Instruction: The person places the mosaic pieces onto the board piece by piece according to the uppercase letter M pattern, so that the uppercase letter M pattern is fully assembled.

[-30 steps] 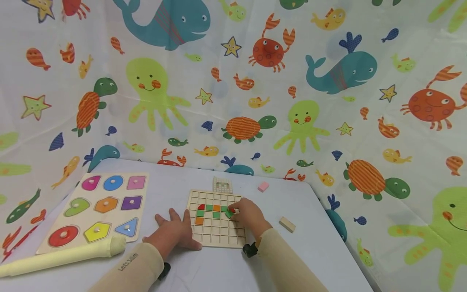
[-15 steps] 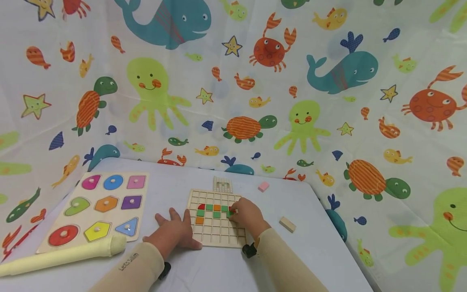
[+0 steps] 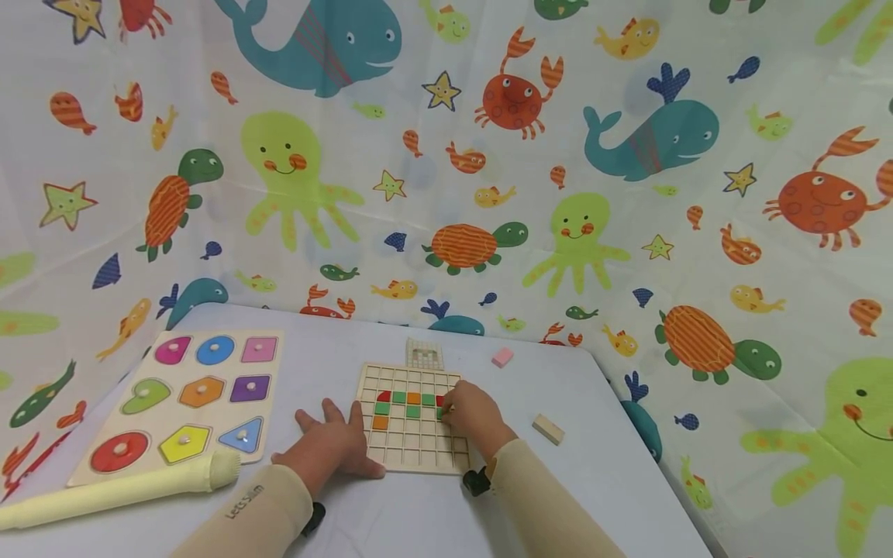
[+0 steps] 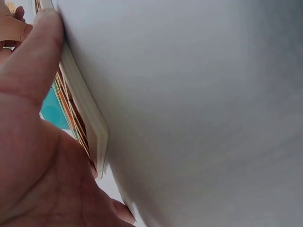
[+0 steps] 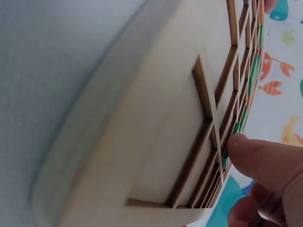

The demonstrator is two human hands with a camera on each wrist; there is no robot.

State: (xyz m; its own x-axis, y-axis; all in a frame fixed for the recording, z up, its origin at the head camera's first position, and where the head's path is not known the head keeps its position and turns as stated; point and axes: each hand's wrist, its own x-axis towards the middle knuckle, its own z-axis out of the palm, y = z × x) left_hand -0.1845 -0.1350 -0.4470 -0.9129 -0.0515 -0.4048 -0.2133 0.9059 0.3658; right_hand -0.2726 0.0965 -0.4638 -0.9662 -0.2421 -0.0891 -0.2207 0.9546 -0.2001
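A wooden grid board (image 3: 418, 457) lies on the white table, with red, green and orange square tiles seated in several of its cells. My left hand (image 3: 335, 443) rests at its left side, fingers spread; in the left wrist view the thumb (image 4: 35, 61) lies along the board's edge. My right hand (image 3: 476, 415) is over the board's right part, fingers curled and fingertips at a green tile (image 3: 440, 413) just below a red tile (image 3: 440, 401). The right wrist view shows the thumb (image 5: 255, 156) against that green tile, which partly hides it.
A small pattern card (image 3: 424, 354) lies behind the board. A pink block (image 3: 502, 357) and a plain wooden block (image 3: 548, 428) lie to the right. On the left are a knobbed shape puzzle (image 3: 230, 411) and a pale yellow tube-like object (image 3: 118, 494).
The green tile at my right fingertips was tilted and now sits flat in its cell. The right fingers have drawn slightly lower, showing more of the red tile. My left hand stays put.
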